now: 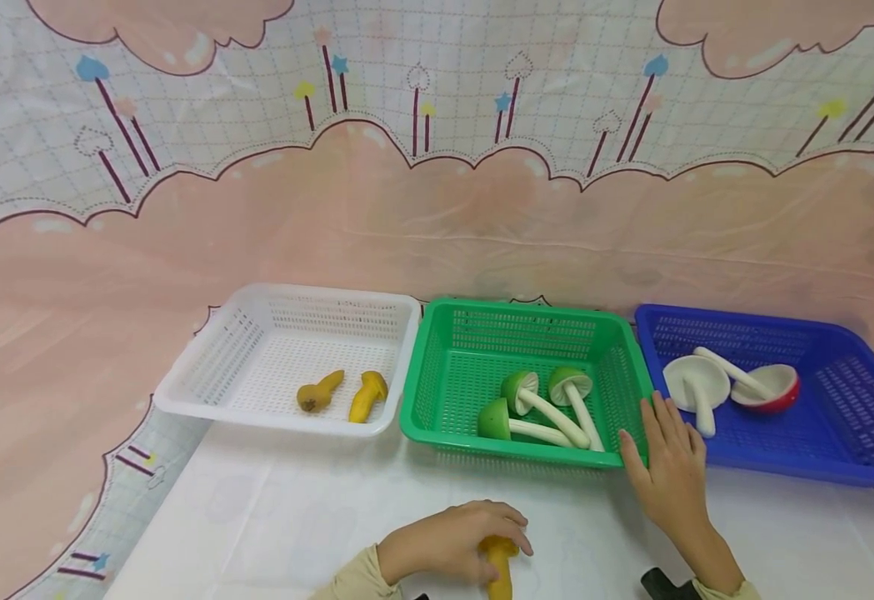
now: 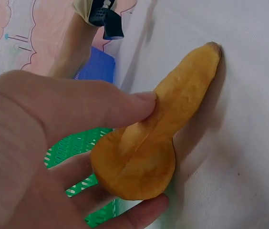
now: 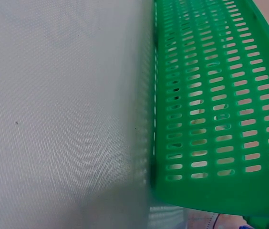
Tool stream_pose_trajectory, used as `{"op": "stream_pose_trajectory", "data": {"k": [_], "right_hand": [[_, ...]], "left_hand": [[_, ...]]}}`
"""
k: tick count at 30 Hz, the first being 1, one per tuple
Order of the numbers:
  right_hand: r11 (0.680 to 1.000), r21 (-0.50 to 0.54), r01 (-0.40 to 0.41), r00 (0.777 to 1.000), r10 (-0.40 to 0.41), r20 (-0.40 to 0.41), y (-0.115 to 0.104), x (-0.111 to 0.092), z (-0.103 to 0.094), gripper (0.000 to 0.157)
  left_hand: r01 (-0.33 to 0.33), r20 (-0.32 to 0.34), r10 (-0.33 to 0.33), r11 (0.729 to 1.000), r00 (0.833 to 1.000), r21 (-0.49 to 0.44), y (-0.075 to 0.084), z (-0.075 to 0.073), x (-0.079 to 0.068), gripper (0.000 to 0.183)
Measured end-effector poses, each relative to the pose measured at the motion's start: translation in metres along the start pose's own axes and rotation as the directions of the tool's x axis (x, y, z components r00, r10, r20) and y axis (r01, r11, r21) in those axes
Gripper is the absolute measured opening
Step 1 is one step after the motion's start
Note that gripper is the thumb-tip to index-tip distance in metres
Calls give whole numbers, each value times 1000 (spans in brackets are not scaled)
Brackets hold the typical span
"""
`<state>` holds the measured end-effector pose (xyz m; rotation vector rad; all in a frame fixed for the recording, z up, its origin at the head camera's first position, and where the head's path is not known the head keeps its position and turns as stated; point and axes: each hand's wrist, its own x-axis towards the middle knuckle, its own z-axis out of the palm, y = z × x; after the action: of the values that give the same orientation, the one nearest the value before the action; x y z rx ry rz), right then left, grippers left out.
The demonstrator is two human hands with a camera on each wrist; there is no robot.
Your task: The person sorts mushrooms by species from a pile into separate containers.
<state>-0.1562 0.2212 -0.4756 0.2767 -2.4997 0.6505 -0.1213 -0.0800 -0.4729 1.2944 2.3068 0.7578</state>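
My left hand holds a yellow toy mushroom close over the front of the table, thumb on its stem and fingers around the cap. In the left wrist view the stem's tip points away from the palm. My right hand rests at the front right corner of the green basket, its fingers extended along the rim beside the blue basket. Three green-capped mushrooms with white stems, one of them a mushroom at the front, lie in the green basket. The right wrist view shows the basket's slotted wall but not the hand.
Left of the green basket stands a white basket with two yellow mushrooms, one a mushroom near its right side. In the blue basket lie a red-capped mushroom and a white mushroom. A patterned cloth hangs behind.
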Motion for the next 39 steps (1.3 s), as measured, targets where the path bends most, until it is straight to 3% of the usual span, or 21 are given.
{"op": "stream_pose_trajectory", "data": {"k": [4,9,25,31,39], "right_hand": [[1000,0,1,1000,-1,-6,0,-1,0,57],[1000,-1,3,1000,-3,-11,1,-2,1,57],[1000,4,-2,1000,2,-13,2,-2,2,57],[1000,-6,-4,1000,4,-5,3,-3,2,58],[1000,-11,-2,1000,1,-9,1,-2,2,57]], "left_hand": [[-4,16,4,1000,1000,28,-3,-1,-2,32],[-11,22,11,999,1000,32,-8,-2,-5,42],[-42,-168,50,998,985,52,-8,-3,-8,38],[-8,-187,12,1000,982,25,-3,-9,-12,36],[37,-256,-40,999,966,-17,7,-28,-28,40]]}}
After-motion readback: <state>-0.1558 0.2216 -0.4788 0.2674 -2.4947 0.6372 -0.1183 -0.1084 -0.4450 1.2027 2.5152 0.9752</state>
